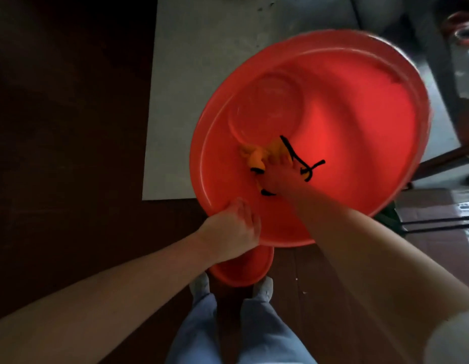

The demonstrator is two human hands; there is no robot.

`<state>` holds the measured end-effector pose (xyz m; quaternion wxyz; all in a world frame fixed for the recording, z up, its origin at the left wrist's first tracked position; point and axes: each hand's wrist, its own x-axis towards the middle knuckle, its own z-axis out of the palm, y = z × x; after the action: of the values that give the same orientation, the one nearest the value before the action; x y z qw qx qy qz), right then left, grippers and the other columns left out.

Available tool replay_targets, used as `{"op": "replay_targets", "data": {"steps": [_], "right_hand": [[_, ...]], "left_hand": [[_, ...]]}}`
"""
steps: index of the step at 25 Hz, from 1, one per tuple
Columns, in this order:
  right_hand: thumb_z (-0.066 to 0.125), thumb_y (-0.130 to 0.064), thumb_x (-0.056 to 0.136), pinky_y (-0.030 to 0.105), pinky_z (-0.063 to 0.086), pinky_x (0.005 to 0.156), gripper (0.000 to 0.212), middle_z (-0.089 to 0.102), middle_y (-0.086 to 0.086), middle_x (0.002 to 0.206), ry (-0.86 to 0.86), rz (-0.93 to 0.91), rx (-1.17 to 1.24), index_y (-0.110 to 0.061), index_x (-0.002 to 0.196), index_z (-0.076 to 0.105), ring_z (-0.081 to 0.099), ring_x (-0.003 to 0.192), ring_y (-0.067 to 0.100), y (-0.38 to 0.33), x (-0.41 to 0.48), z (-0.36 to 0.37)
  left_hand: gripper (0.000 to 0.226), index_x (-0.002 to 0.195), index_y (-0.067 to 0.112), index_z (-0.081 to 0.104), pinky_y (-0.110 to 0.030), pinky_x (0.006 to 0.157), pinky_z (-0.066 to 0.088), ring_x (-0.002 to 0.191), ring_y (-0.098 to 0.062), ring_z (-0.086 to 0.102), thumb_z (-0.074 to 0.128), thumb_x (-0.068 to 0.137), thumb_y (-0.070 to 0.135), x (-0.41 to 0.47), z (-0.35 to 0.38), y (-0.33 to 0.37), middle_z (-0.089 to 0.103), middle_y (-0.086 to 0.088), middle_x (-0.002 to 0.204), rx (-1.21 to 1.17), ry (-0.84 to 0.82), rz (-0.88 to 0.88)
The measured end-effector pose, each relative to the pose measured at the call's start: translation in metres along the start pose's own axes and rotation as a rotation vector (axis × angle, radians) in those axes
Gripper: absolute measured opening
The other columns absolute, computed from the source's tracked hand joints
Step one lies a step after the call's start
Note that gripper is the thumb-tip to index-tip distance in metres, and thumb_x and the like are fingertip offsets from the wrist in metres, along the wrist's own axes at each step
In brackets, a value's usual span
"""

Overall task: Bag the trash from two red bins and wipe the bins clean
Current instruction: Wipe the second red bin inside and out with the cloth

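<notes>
Two red bins: big bin (pixel 359 106) tipped toward the camera, left hand (pixel 232 228) grip curled round its near rim, right hand (pixel 279 177) flat, pressing the orange cloth (pixel 255 153) inside it. Small bin (pixel 241 269) sits by the feet (pixel 264 287).

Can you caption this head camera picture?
Left hand grips the rim of a round red plastic bin; right hand presses an orange cloth inside.
</notes>
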<state>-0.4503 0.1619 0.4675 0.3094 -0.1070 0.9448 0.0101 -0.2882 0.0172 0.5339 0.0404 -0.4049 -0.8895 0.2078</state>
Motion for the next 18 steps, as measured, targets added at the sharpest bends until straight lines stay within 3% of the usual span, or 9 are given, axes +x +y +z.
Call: {"op": "replay_targets", "data": {"steps": [3, 6, 11, 15, 18], "right_hand": [[0.038, -0.054, 0.1, 0.058, 0.002, 0.121, 0.072, 0.001, -0.002, 0.17, -0.038, -0.031, -0.008, -0.031, 0.162, 0.007, -0.003, 0.155, 0.024, 0.002, -0.033, 0.001], [0.034, -0.061, 0.099, 0.054, 0.004, 0.121, 0.073, 0.001, -0.007, 0.17, -0.051, -0.075, 0.033, -0.034, 0.161, 0.006, -0.004, 0.156, 0.021, 0.012, -0.09, -0.006], [0.032, -0.092, 0.074, 0.052, 0.013, 0.122, 0.106, 0.009, -0.008, 0.169, -0.072, -0.249, -0.04, -0.037, 0.161, 0.005, 0.002, 0.156, 0.021, 0.035, -0.17, -0.016], [0.054, -0.074, 0.083, 0.044, 0.021, 0.119, 0.094, 0.018, -0.01, 0.167, 0.058, -0.323, -0.291, -0.038, 0.159, 0.012, 0.014, 0.154, 0.021, 0.055, -0.189, -0.025], [0.055, -0.06, 0.087, 0.044, 0.028, 0.115, 0.08, 0.033, -0.008, 0.16, 0.149, -0.389, -0.434, -0.038, 0.157, 0.023, 0.027, 0.148, 0.023, 0.064, -0.187, -0.036]], "left_hand": [[0.045, 0.089, 0.01, 0.073, -0.041, 0.077, 0.056, 0.076, -0.032, 0.07, 0.058, 0.093, 0.053, -0.002, 0.0, -0.004, 0.072, -0.016, 0.084, 0.008, -0.046, 0.007], [0.049, 0.077, 0.016, 0.071, -0.034, 0.069, 0.055, 0.065, -0.025, 0.066, 0.053, 0.094, 0.058, 0.002, -0.009, -0.021, 0.07, -0.008, 0.073, -0.001, -0.014, 0.057], [0.043, 0.069, 0.024, 0.071, -0.025, 0.059, 0.049, 0.058, -0.015, 0.063, 0.038, 0.092, 0.042, 0.002, -0.026, -0.051, 0.068, 0.005, 0.067, 0.021, -0.052, 0.102], [0.009, 0.067, 0.026, 0.071, -0.026, 0.072, 0.05, 0.056, -0.011, 0.063, 0.07, 0.072, 0.032, -0.01, -0.045, -0.088, 0.066, 0.009, 0.06, 0.085, -0.131, 0.116], [0.008, 0.08, 0.024, 0.074, -0.036, 0.093, 0.048, 0.071, -0.015, 0.066, 0.067, 0.077, 0.027, -0.023, -0.061, -0.131, 0.07, 0.008, 0.07, 0.134, -0.171, 0.08]]}}
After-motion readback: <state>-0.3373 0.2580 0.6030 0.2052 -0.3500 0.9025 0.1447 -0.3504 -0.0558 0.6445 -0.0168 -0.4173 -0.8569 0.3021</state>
